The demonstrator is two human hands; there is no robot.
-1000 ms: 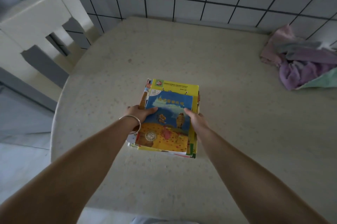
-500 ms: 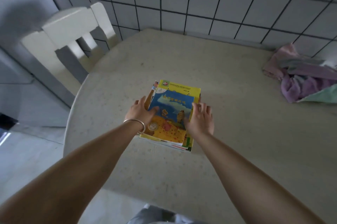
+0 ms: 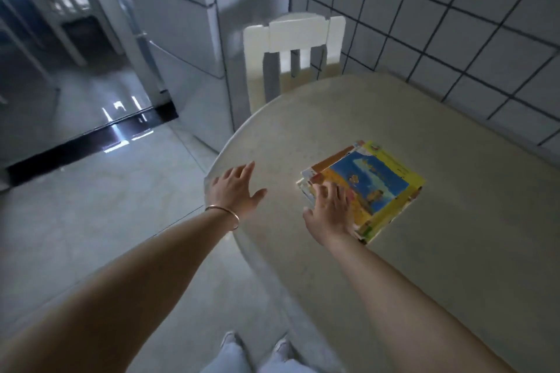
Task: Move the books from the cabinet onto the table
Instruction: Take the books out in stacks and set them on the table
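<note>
A stack of colourful children's books (image 3: 372,184), its top cover blue and yellow, lies flat on the round beige table (image 3: 394,118). My right hand (image 3: 330,210) rests with spread fingers on the stack's near left corner and grips nothing. My left hand (image 3: 235,189), with a thin bangle on the wrist, hovers open over the table's left edge, well clear of the books. The cabinet is out of sight.
A white wooden chair (image 3: 291,54) stands at the table's far left against the tiled wall (image 3: 439,24). The tiled floor (image 3: 100,199) stretches left to a dark door threshold (image 3: 91,145). My feet (image 3: 254,348) show at the bottom.
The books went from held in both hands to lying on the table. My left hand has come off them and moved left. The camera has swung left, and the cloth pile is out of frame.
</note>
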